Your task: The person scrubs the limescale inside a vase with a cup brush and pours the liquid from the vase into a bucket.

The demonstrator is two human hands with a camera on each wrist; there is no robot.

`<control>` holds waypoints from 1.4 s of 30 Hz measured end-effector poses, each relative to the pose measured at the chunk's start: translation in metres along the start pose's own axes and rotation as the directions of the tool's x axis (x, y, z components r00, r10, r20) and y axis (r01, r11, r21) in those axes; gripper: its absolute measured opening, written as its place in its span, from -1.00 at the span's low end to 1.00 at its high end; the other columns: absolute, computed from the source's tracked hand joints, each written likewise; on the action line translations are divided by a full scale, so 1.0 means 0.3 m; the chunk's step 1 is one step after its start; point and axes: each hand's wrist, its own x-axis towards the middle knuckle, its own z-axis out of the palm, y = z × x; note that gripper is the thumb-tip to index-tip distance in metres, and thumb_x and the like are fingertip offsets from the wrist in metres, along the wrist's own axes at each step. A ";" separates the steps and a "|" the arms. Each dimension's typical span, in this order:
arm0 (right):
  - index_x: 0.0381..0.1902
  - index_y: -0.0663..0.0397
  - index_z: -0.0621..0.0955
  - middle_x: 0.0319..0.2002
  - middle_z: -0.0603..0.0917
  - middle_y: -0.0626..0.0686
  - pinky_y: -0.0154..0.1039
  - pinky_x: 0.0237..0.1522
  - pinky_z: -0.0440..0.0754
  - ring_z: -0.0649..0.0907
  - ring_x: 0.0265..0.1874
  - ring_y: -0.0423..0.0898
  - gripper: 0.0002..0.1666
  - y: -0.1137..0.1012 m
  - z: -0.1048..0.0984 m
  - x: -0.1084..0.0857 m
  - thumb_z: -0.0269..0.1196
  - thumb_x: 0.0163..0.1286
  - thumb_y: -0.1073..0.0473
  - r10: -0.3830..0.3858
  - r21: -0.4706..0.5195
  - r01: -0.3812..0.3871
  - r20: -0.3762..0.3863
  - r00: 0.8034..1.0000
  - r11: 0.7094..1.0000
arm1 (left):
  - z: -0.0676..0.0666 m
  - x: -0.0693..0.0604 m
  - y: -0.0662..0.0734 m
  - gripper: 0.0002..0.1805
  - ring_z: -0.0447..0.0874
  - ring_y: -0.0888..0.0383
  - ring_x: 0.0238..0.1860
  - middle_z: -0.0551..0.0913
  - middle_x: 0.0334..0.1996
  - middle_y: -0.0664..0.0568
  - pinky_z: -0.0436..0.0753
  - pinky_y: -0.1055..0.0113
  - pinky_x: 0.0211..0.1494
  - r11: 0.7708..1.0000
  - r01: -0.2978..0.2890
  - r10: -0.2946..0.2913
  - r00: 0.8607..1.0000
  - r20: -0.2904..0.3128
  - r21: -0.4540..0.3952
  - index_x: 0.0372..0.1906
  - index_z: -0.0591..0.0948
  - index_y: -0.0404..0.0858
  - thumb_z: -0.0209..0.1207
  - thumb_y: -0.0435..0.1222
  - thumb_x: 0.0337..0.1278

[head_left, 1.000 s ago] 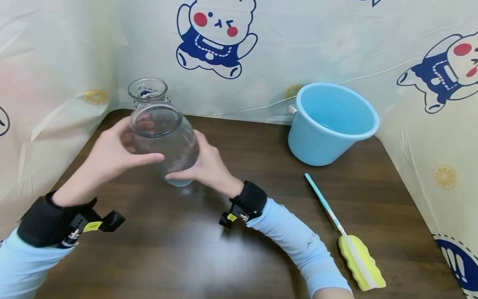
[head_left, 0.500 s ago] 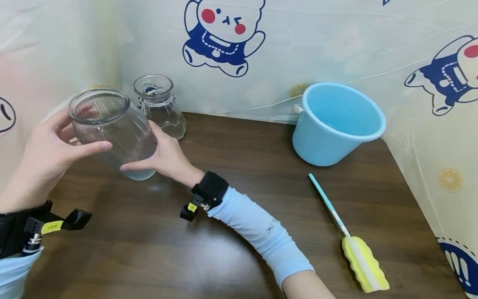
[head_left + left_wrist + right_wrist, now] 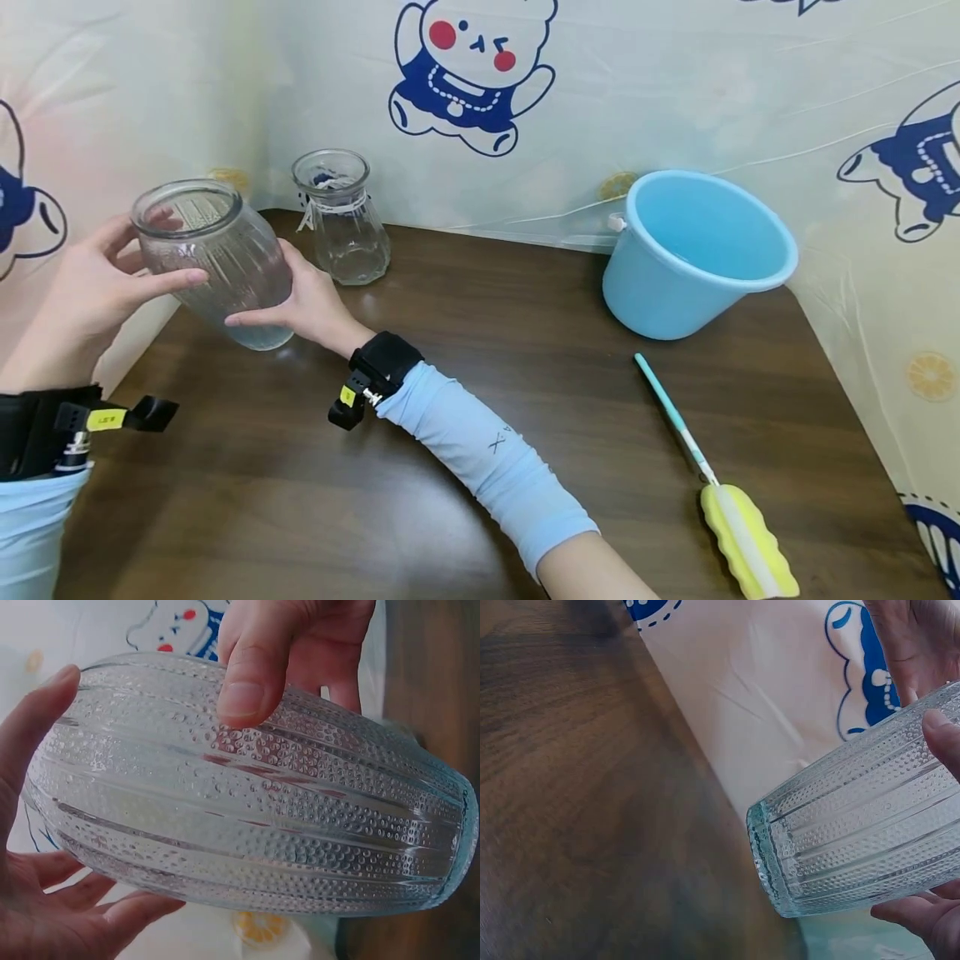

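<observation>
A clear glass jar [image 3: 236, 287] with ribbed, dotted walls is held between both hands at the table's left side. It leans, its mouth towards the upper left. My left hand [image 3: 93, 292] grips it near the mouth, thumb in front and fingers behind. Lower down, my right hand [image 3: 311, 304] holds the other side, its thumb across the front. The left wrist view shows the dotted glass [image 3: 285, 817] close up between both hands. In the right wrist view the thick jar base [image 3: 772, 859] shows. Whether the base touches the table cannot be told.
Behind the right hand stands a smaller glass vase [image 3: 348, 237] with white string round its neck. A light blue bucket [image 3: 675, 292] is at the back right. A yellow sponge brush [image 3: 750, 537] lies before it on the dark wooden table [image 3: 360, 517]. Printed sheeting [image 3: 637, 75] borders the table.
Both hands have carried the jar leftwards, away from in front of the smaller vase, which now shows fully. The jar leans more. The head view has shifted slightly left.
</observation>
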 end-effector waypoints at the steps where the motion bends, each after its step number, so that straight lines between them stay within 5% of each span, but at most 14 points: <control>1: 0.30 -0.16 0.18 0.11 0.40 -0.26 -0.61 -0.03 0.30 0.37 0.04 -0.45 0.12 0.007 0.008 0.003 0.52 -0.21 -0.02 0.005 -0.001 -0.005 0.001 1.000 1.000 | -0.002 0.002 -0.010 -0.23 0.26 0.18 0.14 0.31 0.12 0.21 0.40 0.72 -0.33 1.000 0.005 -0.005 1.000 0.007 0.001 0.31 0.27 0.06 0.25 -0.45 -0.03; 13: 0.26 -0.08 0.22 0.08 0.43 -0.18 -0.62 -0.04 0.30 0.41 0.03 -0.40 0.08 0.074 0.105 0.006 0.51 -0.20 -0.06 -0.024 -0.083 0.026 0.020 1.000 0.996 | -0.027 -0.015 -0.146 -0.16 0.15 -0.05 0.24 0.19 0.16 0.22 0.43 0.74 -0.28 0.998 -0.033 0.028 0.997 0.079 0.054 0.35 0.17 0.08 0.23 -0.48 -0.02; 21: 0.33 -0.02 0.15 0.18 0.39 -0.12 -0.58 0.03 0.29 0.38 0.11 -0.34 0.15 0.067 0.102 0.009 0.49 -0.17 -0.11 -0.010 -0.164 0.016 0.040 0.999 0.986 | -0.029 -0.011 -0.158 -0.07 0.07 -0.09 0.32 0.14 0.23 0.15 0.41 0.73 -0.22 0.997 -0.071 0.069 0.987 0.142 0.007 0.39 0.06 0.12 0.17 -0.57 -0.02; 24: 0.37 0.02 0.08 0.27 0.29 -0.10 -0.55 0.09 0.26 0.32 0.18 -0.33 0.21 0.060 0.096 0.010 0.46 -0.15 -0.14 0.035 -0.212 -0.017 0.083 0.996 0.977 | -0.034 -0.017 -0.151 -0.07 -0.05 -0.09 0.38 0.10 0.31 0.09 0.36 0.54 0.12 0.998 -0.056 0.054 0.986 0.156 0.013 0.39 0.03 0.12 0.18 -0.54 0.00; 27: 0.40 0.05 0.00 0.35 0.17 -0.09 -0.53 0.16 0.21 0.23 0.26 -0.31 0.28 0.054 0.083 0.003 0.44 -0.13 -0.20 0.099 -0.286 -0.051 0.158 0.983 0.957 | -0.032 -0.046 -0.122 -0.02 -0.17 -0.08 0.40 -0.04 0.40 -0.02 0.02 0.18 0.37 0.996 -0.031 0.023 0.995 0.092 0.083 0.42 -0.09 0.04 0.23 -0.45 0.00; 29: 0.41 0.05 -0.03 0.36 0.16 -0.10 -0.53 0.17 0.19 0.21 0.27 -0.31 0.29 0.056 0.060 -0.006 0.42 -0.12 -0.22 0.132 -0.327 -0.060 0.203 0.970 0.943 | -0.018 -0.063 -0.080 0.05 -0.23 -0.12 0.40 -0.15 0.42 -0.14 -0.18 -0.09 0.33 0.986 -0.024 0.020 1.000 0.024 0.166 0.43 -0.18 -0.08 0.28 -0.38 -0.05; 32: 0.41 0.04 -0.03 0.32 0.23 -0.08 -0.53 0.17 0.20 0.25 0.26 -0.29 0.26 0.068 0.020 -0.025 0.41 -0.09 -0.20 0.135 -0.357 -0.038 0.250 0.959 0.933 | 0.011 -0.095 -0.002 0.15 -0.21 -0.21 0.37 -0.18 0.39 -0.28 -0.16 -0.15 0.32 0.948 -0.035 0.066 0.994 -0.088 0.318 0.42 -0.21 -0.22 0.35 -0.33 -0.18; 36: 0.39 0.07 0.03 0.27 0.32 -0.05 -0.53 0.15 0.23 0.31 0.22 -0.27 0.18 0.092 -0.036 -0.044 0.40 -0.04 -0.16 0.085 -0.377 0.022 0.264 0.961 0.926 | 0.070 -0.108 0.093 0.14 0.02 -0.24 0.30 0.06 0.32 -0.32 0.00 -0.10 0.32 0.896 -0.174 0.263 0.950 -0.171 0.410 0.39 -0.02 -0.26 0.40 -0.43 -0.39; 39: 0.37 0.08 0.10 0.26 0.34 -0.03 -0.52 0.14 0.25 0.34 0.20 -0.24 0.09 0.107 -0.079 -0.052 0.37 0.01 -0.13 0.052 -0.404 0.064 0.269 0.962 0.912 | 0.127 -0.092 0.141 0.07 0.17 -0.20 0.23 0.22 0.25 -0.28 0.15 0.03 0.28 0.850 -0.321 0.427 0.885 -0.188 0.418 0.35 0.12 -0.24 0.42 -0.39 -0.45; 42: 0.34 0.08 0.18 0.25 0.34 0.00 -0.51 0.16 0.22 0.34 0.21 -0.23 -0.02 0.118 -0.125 -0.055 0.35 0.07 -0.10 0.011 -0.450 0.120 0.279 0.960 0.885 | 0.187 -0.054 0.170 0.01 0.21 -0.11 0.24 0.27 0.23 -0.24 0.18 0.13 0.29 0.812 -0.433 0.529 0.829 -0.179 0.392 0.31 0.19 -0.27 0.41 -0.26 -0.43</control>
